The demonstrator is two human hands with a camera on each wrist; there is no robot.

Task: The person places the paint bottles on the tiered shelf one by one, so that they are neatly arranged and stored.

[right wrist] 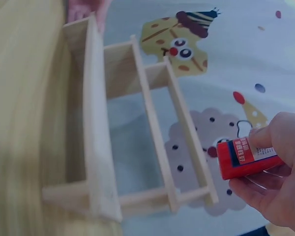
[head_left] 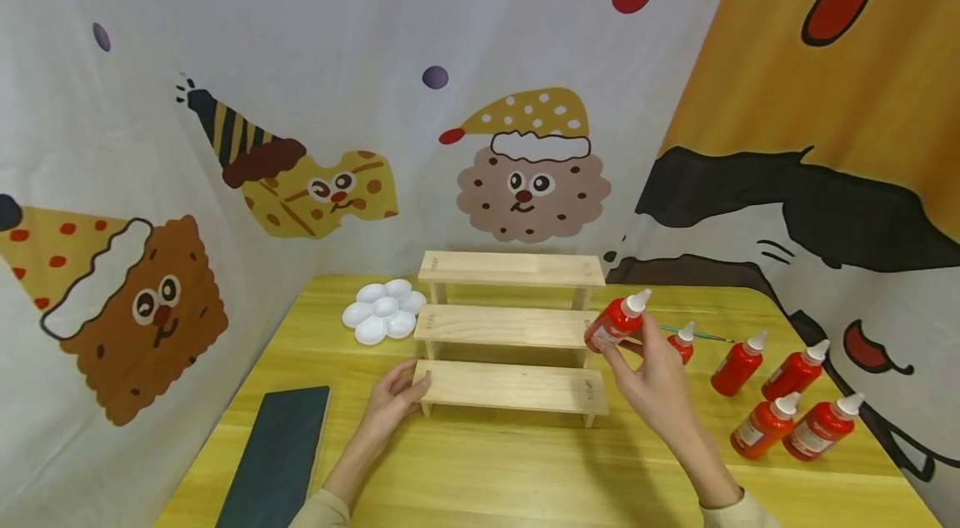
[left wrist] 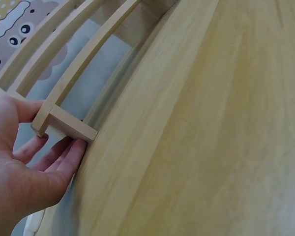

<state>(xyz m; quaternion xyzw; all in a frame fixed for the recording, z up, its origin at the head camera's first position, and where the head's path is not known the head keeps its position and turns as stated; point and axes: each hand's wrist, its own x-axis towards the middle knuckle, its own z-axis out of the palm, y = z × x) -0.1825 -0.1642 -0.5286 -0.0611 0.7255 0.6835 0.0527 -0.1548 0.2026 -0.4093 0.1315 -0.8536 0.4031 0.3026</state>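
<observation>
A three-tier wooden stand (head_left: 510, 385) rises in steps at the middle of the table. My left hand (head_left: 395, 403) grips the left end of its lowest tier, thumb on top; the left wrist view shows the fingers at the stand's end piece (left wrist: 71, 124). In my right hand (head_left: 660, 378) is a red paint bottle (head_left: 617, 323) with a white nozzle, held in the air by the right end of the middle tier. The right wrist view shows that bottle's base and label (right wrist: 243, 156) between thumb and fingers, apart from the stand.
Several more red bottles (head_left: 761, 428) stand at the right of the table (head_left: 480, 478). A thin brush (head_left: 701, 334) lies behind them. A white flower-shaped palette (head_left: 385, 307) is at the back left, and a dark flat board (head_left: 277, 453) lies at the front left. Printed cloth hangs behind.
</observation>
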